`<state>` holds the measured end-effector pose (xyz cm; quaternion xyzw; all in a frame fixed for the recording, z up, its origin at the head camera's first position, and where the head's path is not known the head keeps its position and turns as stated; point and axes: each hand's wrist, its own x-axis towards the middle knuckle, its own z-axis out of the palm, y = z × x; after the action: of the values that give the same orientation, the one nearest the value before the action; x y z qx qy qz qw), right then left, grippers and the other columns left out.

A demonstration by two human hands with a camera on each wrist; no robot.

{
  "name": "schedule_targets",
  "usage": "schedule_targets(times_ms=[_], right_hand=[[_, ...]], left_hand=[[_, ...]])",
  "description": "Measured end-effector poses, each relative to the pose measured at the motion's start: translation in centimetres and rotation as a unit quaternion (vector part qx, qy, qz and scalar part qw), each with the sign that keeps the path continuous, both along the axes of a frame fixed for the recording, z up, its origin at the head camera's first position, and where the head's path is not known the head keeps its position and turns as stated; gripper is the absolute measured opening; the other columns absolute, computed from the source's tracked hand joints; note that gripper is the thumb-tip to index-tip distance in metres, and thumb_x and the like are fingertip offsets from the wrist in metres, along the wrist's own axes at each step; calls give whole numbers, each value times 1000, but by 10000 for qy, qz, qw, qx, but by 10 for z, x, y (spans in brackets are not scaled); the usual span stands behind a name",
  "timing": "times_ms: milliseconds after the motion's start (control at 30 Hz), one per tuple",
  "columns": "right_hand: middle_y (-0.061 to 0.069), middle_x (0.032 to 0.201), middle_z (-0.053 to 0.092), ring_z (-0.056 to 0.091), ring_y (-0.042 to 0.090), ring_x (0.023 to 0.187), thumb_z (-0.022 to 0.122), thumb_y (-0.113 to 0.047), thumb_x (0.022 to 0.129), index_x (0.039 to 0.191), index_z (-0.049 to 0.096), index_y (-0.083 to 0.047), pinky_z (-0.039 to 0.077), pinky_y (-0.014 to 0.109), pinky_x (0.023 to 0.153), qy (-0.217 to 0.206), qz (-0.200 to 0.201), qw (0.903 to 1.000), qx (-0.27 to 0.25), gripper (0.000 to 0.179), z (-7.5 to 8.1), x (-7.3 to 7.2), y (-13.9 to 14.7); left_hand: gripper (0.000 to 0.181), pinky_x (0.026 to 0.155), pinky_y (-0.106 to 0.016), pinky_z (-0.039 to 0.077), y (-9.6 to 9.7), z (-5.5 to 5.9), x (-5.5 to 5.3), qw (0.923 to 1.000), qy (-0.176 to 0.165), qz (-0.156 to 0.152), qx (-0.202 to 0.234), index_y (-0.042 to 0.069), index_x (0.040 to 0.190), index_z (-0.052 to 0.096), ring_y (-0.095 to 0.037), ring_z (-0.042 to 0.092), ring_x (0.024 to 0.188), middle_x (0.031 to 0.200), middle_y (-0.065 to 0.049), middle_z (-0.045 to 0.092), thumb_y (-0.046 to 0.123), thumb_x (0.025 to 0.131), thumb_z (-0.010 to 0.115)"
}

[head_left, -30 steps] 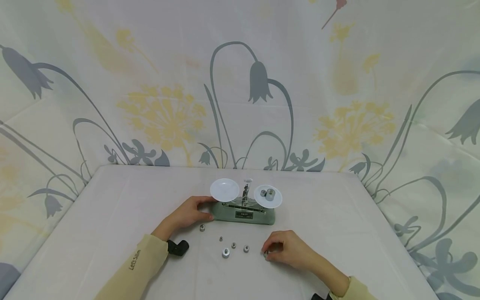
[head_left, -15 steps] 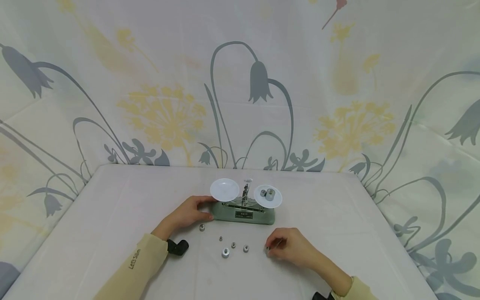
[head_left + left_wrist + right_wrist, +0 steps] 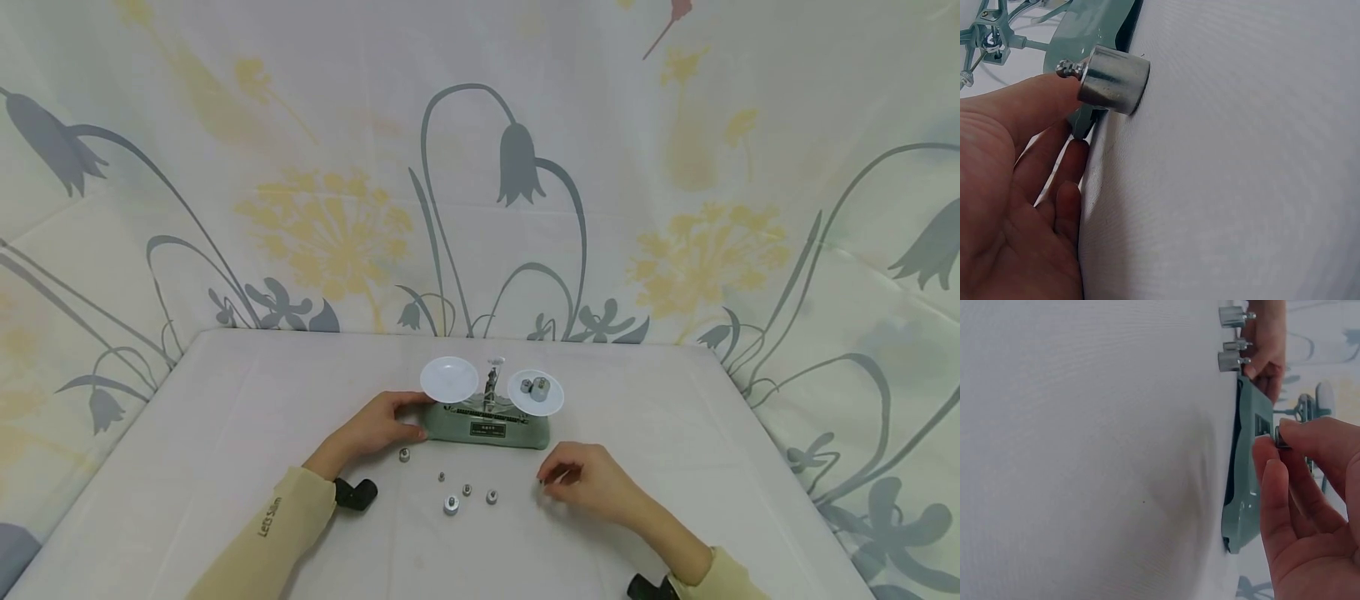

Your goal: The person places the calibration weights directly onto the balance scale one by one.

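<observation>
Head view looking down, close sideways wrist views, balance (image 3: 487, 427) shared

a flower-printed backdrop (image 3: 480, 208) rises behind the white-covered table (image 3: 660, 408).

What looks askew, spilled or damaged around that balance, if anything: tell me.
Nothing looks spilled or damaged. Only the balance looks askew: its right pan sits lower than its left pan, which fits the two metal weights standing on the right one.
</observation>
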<state>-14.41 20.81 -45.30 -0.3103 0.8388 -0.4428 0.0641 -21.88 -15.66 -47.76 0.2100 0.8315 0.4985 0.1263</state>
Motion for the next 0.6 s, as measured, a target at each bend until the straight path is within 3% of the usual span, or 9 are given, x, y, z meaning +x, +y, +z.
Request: schedule_targets(times_ms=[600], right_hand=[[0,93,71,67,11,83,77,1,83,95,72,-7,58,28,72,374,-148,9991,-103,16,28,-7,9]], left_hand=[[57,114,-53,29,1,0,0,9999,-15,53,-87,5,136,60,-35,41,139,141,-11,56,10,83,80]])
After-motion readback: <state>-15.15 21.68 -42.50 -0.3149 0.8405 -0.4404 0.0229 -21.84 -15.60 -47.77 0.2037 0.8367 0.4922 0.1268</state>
